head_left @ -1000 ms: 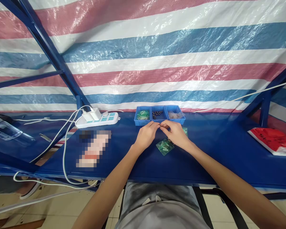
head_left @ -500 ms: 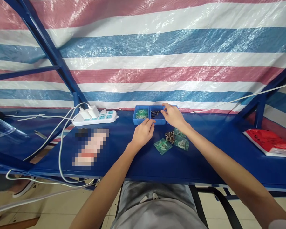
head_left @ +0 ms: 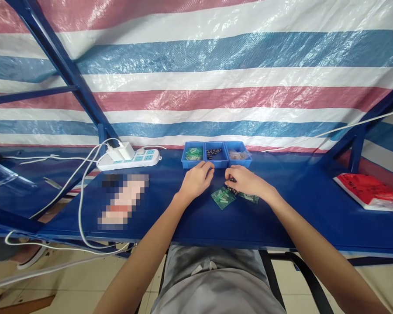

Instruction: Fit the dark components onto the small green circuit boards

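Observation:
Three joined blue bins (head_left: pixel 216 164) stand against the striped sheet. Green-tinted small bags (head_left: pixel 194 153) lie in the left bin, small dark cylindrical parts (head_left: pixel 212 153) in the middle one, and clear bags with small pieces (head_left: pixel 238 155) in the right one. At the front of the left and middle bins, my left hand (head_left: pixel 196 179) has its fingers curled together; what they hold, if anything, is hidden. My right hand (head_left: pixel 244 179) reaches over a pile of small brown-black parts (head_left: pixel 232 188), its fingers closed around some of them. Two green bags (head_left: pixel 223 198) lie beside the pile.
On the blue table (head_left: pixel 190 222), a white power strip (head_left: pixel 131 160) with plugs and cables lies at left, near a blurred-out flat item (head_left: pixel 122 200). A red and white packet (head_left: pixel 368 192) sits at right. Blue metal posts (head_left: pixel 68 74) stand at both sides.
My right hand has come back from the middle bin to the pile on the table, uncovering the right bin. My left hand stays by the bins' front.

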Demonstrator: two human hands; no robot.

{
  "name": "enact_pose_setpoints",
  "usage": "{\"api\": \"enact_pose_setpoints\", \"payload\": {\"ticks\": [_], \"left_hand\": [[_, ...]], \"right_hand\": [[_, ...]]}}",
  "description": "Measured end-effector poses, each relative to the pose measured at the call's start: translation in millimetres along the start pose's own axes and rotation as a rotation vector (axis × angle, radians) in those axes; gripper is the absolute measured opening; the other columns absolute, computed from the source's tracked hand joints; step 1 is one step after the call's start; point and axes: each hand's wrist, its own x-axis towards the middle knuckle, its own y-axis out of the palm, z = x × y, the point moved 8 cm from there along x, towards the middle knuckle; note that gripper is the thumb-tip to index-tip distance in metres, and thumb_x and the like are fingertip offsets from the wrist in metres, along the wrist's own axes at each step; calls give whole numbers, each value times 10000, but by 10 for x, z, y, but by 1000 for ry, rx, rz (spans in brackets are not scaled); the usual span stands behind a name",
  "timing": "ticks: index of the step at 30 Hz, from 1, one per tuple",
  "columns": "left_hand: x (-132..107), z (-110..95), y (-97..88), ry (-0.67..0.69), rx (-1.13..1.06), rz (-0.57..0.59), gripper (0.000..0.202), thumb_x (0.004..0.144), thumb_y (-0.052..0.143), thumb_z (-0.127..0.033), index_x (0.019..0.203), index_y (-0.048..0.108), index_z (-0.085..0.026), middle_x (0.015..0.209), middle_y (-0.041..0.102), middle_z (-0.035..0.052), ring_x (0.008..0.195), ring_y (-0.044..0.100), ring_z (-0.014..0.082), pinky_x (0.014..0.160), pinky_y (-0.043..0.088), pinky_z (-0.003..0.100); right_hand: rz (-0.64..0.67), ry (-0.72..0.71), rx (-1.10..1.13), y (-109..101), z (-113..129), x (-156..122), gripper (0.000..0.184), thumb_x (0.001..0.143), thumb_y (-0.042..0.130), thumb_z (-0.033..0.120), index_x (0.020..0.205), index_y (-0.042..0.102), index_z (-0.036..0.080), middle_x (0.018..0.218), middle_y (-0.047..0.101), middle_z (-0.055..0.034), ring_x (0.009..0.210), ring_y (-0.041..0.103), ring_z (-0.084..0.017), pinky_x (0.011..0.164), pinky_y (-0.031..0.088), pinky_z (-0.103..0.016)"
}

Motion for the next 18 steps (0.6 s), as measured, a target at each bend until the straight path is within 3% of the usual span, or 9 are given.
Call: {"api": "enact_pose_setpoints", "payload": {"ticks": [5, 18], "left_hand": [[-2, -2, 9, 5, -1, 16, 201, 1009, 428, -284, 1103, 602, -247, 1037, 654, 41, 791, 626, 177, 598, 412, 270], [-8, 3, 46, 28, 5, 34, 198, 998, 435, -272, 1076, 616, -250, 1016, 648, 36, 732, 612, 164, 573, 401, 267]], "right_hand": [[31, 6, -16, 53, -10, -19, 64, 867, 618, 194, 809, 603, 218, 884, 610, -48, 888, 585, -219, 685, 414, -281], [-52, -5, -188, 141, 149, 32, 142, 875, 553, 85, 810, 608, 199, 912, 668, -107, 891, 602, -261, 714, 393, -322]]}}
